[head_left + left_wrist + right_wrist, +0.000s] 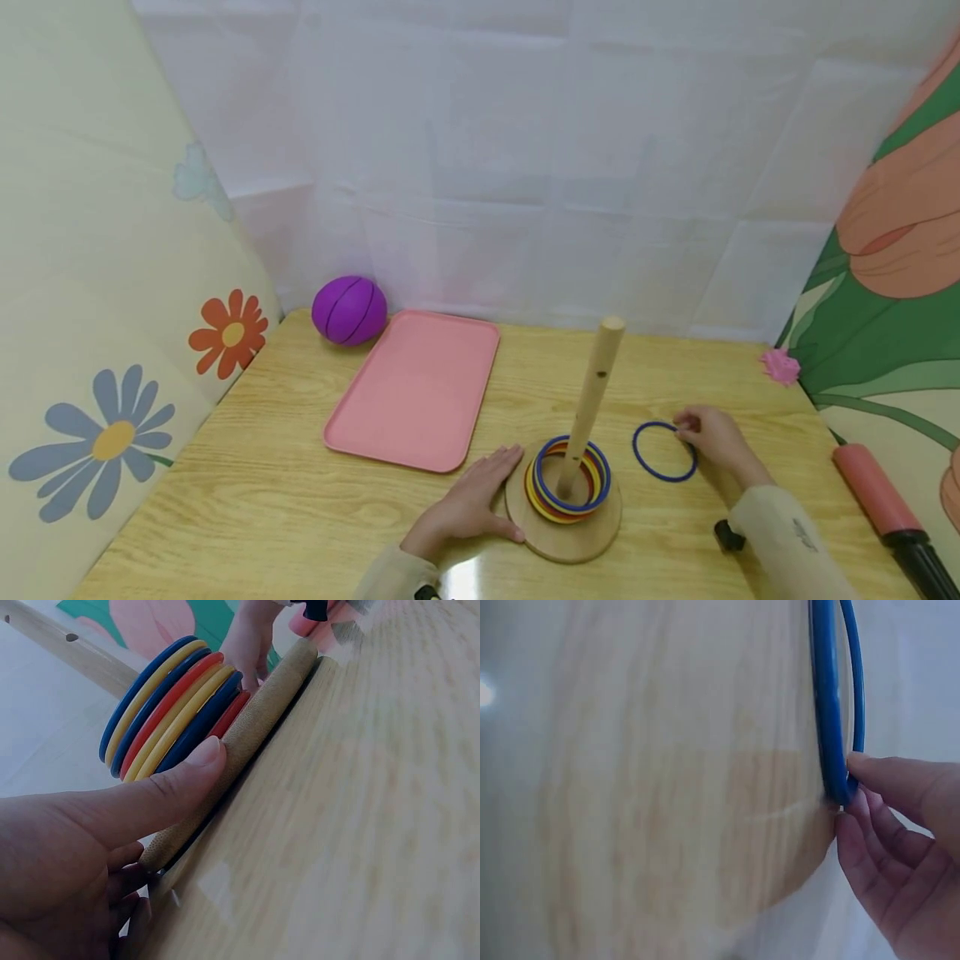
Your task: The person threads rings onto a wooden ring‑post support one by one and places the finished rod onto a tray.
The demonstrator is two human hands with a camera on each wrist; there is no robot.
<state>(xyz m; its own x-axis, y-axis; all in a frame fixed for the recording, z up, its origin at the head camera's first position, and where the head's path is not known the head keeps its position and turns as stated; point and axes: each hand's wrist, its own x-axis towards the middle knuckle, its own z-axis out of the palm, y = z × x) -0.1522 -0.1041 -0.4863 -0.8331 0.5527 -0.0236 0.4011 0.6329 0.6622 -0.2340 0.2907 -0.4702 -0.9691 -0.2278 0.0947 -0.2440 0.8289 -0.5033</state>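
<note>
A round wooden base [558,546] carries an upright wooden peg [592,400] that leans in the head view. Blue, yellow and red rings [532,487] are stacked around the peg's foot. My left hand [476,500] rests against the left edge of the base, its fingers extended. In the left wrist view, the thumb [191,761] touches the rim below the rings, while the other fingers are partly hidden. To the right of the stand, my right hand [716,442] pinches a blue ring [637,454] by its far right side. Thumb and fingers meet at that ring [827,705] in the right wrist view.
A pink tray [416,392] lies left of the stand on the wooden table [247,467], with a purple ball [350,311] at its back left. A spiky pink object [782,367] sits at the right edge. Nearer is a pink-and-black pump-like object [877,492]. White cloth [525,167] hangs behind.
</note>
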